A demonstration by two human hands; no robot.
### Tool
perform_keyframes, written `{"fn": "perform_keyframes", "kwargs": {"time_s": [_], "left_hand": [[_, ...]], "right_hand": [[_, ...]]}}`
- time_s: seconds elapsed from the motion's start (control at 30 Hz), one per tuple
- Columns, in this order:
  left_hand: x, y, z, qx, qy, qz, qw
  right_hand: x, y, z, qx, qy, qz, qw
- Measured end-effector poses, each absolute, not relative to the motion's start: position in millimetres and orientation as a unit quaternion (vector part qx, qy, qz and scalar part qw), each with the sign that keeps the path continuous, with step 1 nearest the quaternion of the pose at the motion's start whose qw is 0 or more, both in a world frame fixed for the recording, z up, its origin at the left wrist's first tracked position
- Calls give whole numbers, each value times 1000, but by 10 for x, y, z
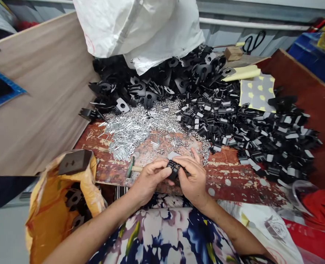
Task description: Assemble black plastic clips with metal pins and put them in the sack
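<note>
Both hands meet over the near edge of a worn red board. My left hand and my right hand pinch the same small black plastic part between their fingertips. A heap of small silver metal pins lies just beyond the hands. Behind and to the right spread piles of black plastic parts, some with white or silver faces. A small hammer lies on the board by my left hand.
An orange bag at the lower left holds several black parts, with a dark plate on its rim. A white sack hangs over the far pile. Wooden panels wall both sides. Scissors and a sheet with yellow patches lie at the back right.
</note>
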State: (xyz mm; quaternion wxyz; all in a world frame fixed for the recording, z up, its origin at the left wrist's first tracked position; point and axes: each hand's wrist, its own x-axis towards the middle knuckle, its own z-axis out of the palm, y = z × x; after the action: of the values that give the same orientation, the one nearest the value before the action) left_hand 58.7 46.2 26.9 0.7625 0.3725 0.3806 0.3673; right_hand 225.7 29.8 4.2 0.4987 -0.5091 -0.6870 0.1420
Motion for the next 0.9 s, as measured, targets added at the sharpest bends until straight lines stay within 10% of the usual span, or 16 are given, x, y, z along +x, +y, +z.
{"fn": "perform_keyframes", "kwargs": {"time_s": [0.3,0.6,0.9], "left_hand": [[498,532,184,474,434,363,675],[432,540,142,348,460,353,737],[627,477,37,313,438,329,776]], "right_hand": [[2422,176,77,-469,-690,364,414],[3408,613,-117,-625,-762,2,169],[2619,413,19,-458,-595,435,498]]}}
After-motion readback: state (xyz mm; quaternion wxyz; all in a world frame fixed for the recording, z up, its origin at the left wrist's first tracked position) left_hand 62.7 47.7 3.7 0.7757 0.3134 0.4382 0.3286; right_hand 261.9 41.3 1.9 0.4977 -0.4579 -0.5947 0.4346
